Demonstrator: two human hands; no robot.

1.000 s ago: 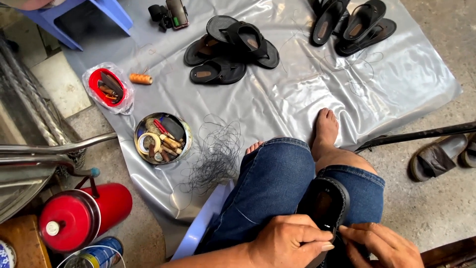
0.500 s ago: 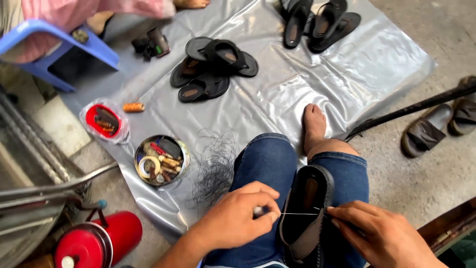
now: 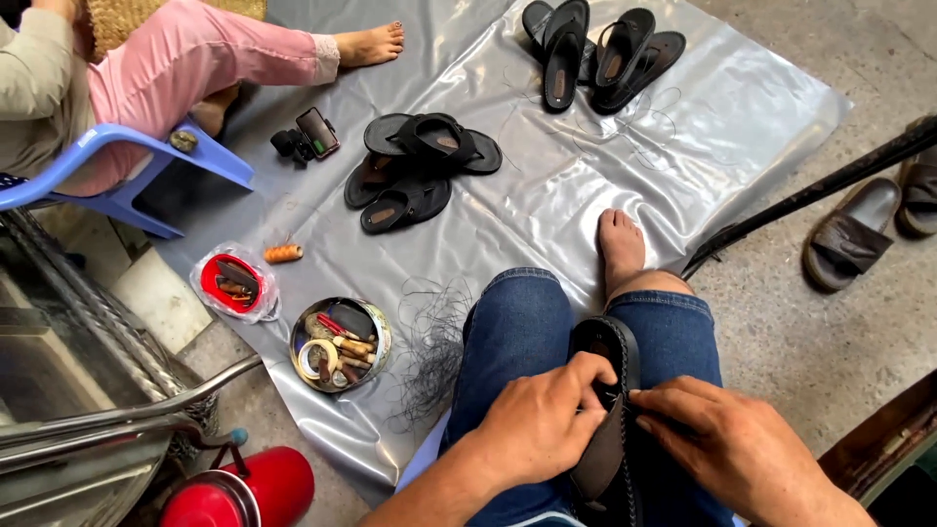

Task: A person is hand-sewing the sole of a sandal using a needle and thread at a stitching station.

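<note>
Both hands have drawn together since half a second ago, closing the gap where a taut thread ran between them. At near centre the left hand [image 3: 542, 425] is clenched around the left edge of the black sandal [image 3: 605, 410], fingers curled over its rim. That sandal stands on edge between the denim knees, long axis running near to far. Just right of it, the right hand [image 3: 727, 444] pinches its right edge, touching, equally near.
</note>
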